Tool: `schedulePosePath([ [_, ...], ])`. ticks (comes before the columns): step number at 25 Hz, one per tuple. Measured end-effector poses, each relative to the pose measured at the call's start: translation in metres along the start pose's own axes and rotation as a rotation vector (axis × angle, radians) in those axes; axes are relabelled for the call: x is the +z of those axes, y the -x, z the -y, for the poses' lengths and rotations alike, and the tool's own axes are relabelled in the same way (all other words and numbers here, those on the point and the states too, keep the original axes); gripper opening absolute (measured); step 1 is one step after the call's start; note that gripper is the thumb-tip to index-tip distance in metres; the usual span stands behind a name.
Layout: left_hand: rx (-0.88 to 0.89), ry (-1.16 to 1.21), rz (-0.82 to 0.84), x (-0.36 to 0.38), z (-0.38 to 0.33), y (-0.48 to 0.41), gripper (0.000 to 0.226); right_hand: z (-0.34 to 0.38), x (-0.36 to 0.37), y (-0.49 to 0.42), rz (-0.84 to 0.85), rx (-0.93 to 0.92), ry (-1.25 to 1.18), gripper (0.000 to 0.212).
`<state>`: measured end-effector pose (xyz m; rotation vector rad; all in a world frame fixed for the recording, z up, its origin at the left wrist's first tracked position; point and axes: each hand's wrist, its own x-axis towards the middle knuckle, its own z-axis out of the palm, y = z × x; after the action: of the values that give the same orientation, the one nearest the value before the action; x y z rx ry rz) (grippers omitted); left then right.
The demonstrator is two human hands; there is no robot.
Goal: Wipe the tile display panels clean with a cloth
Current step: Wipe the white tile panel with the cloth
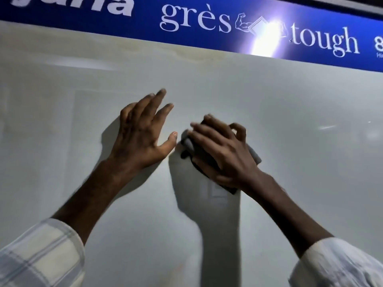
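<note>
A large glossy pale grey tile panel (290, 125) fills the view, upright in front of me. My left hand (143, 133) lies flat on it with fingers spread and straight. Just to its right, my right hand (221, 152) presses a dark grey cloth (187, 145) against the panel. Its fingers lie over the cloth and the little finger is curled at the cloth's top edge. Most of the cloth is hidden under the hand; folds stick out at the left, right and bottom.
A blue sign band (186, 27) with white lettering runs along the panel's top edge, with a bright light glare (265, 40) on it. Faint reflections show in the tile. Checked shirt sleeves (37, 255) cover both forearms at the bottom corners.
</note>
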<state>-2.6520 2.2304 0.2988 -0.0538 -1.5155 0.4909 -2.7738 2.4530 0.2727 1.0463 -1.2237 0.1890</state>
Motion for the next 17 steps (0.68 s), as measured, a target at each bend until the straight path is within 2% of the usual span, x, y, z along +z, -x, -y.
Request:
schedulePosePath([
  [1, 0.012, 0.001, 0.005, 0.002, 0.001, 0.002, 0.066, -0.011, -0.007, 0.01, 0.016, -0.09, -0.001, 0.052],
  [2, 0.024, -0.001, 0.007, 0.004, 0.001, 0.004, 0.066, -0.031, -0.012, 0.016, 0.012, -0.095, -0.016, 0.052],
  [3, 0.031, -0.002, 0.008, 0.005, 0.002, 0.006, 0.066, -0.054, -0.015, 0.018, -0.008, -0.018, -0.044, 0.053],
  [6, 0.043, 0.024, -0.002, 0.004, 0.008, 0.001, 0.065, -0.115, -0.018, -0.014, -0.135, 0.372, -0.082, 0.06],
  [8, 0.039, 0.009, -0.018, 0.001, 0.015, -0.014, 0.064, -0.122, -0.016, -0.063, -0.162, 0.444, -0.062, 0.061],
  [10, 0.0, -0.034, -0.047, -0.001, 0.022, -0.033, 0.065, -0.095, -0.007, -0.101, -0.133, 0.368, -0.083, 0.061],
  [13, -0.017, -0.028, -0.048, 0.0, 0.029, -0.053, 0.069, -0.054, 0.006, -0.09, -0.062, 0.11, -0.075, 0.055],
  [15, -0.003, -0.017, 0.009, 0.004, 0.03, -0.058, 0.073, -0.069, 0.002, -0.063, -0.026, -0.007, -0.075, 0.052],
  [17, -0.013, -0.025, 0.06, 0.008, 0.032, -0.057, 0.077, -0.106, -0.008, -0.058, -0.073, 0.047, -0.114, 0.054],
])
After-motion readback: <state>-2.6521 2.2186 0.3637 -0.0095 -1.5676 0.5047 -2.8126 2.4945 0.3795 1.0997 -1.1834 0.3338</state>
